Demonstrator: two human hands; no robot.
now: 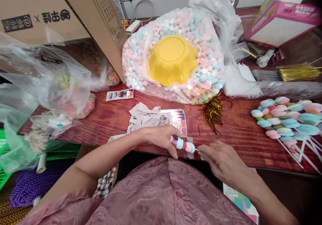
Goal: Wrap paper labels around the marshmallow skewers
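My left hand (163,138) grips a short skewer of pink and blue marshmallows (183,144) at the near edge of the red wooden table (238,131). My right hand (221,159) pinches the skewer's tip just right of the last marshmallow. A grey cloth (144,116) and a stack of printed cards (177,117) lie just beyond my left hand. A clear bag of pink, blue and white marshmallows (206,67) sits at mid table with an upturned yellow bowl (172,62) on it.
Finished marshmallow skewers (286,119) are piled at the right. Gold twist ties (213,113) lie by the bag. A cardboard box (62,13) and plastic bags (50,84) crowd the left. A pink box (281,20) stands at the back right.
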